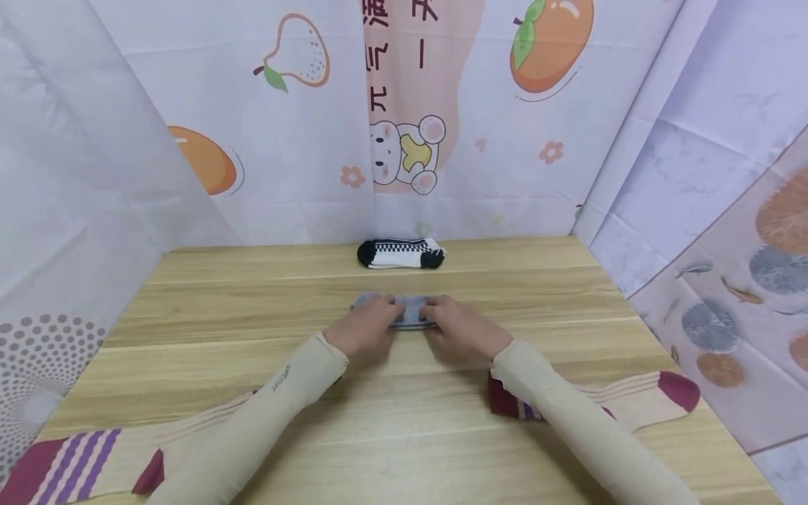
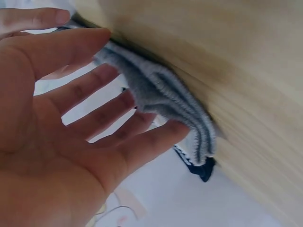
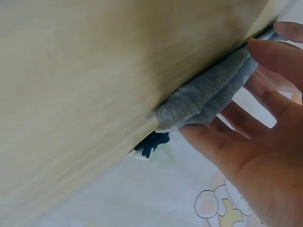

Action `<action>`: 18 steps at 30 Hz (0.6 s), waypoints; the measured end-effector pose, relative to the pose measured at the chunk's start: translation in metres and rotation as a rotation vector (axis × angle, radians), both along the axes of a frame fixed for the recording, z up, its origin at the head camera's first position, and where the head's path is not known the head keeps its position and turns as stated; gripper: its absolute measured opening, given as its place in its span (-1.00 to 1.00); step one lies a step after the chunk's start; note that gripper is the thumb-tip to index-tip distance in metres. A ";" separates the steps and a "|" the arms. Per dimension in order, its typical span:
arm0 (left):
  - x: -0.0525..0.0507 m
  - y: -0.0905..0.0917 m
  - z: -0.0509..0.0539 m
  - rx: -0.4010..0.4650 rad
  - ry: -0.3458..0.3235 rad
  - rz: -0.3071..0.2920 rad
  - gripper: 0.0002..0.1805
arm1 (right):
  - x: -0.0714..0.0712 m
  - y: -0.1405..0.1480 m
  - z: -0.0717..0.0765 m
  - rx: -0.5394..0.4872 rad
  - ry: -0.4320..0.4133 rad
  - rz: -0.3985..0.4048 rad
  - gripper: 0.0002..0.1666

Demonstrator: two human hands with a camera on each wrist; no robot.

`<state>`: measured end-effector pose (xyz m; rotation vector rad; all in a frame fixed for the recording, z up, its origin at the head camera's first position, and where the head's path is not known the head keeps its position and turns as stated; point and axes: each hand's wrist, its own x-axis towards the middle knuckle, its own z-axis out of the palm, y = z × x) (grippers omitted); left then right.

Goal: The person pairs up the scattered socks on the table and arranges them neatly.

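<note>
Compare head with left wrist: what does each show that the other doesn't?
Head only: the left striped sock, the right striped sock and the beige sleeves.
Left wrist only: the left palm.
Both: the folded gray fabric, black-and-white socks beyond it, the wooden table, the left hand and at least part of the right hand.

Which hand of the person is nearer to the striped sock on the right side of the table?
The right hand. It touches the grey fabric, beyond the striped sock and to its left; the left hand touches the same fabric, farther left.
</note>
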<state>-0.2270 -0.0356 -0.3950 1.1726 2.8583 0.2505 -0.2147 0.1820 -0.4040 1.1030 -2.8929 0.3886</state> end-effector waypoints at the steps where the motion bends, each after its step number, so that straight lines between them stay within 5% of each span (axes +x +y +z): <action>1: -0.004 0.000 0.000 0.002 0.001 0.002 -0.62 | -0.005 0.000 -0.001 -0.003 0.000 -0.001 -0.78; 11: -0.051 -0.001 -0.003 -0.016 0.012 0.036 -0.64 | -0.059 -0.003 -0.007 -0.029 0.011 0.028 -0.83; 18: -0.067 0.002 -0.003 -0.043 0.002 0.042 -0.60 | -0.076 -0.001 -0.009 -0.004 -0.027 -0.027 -0.77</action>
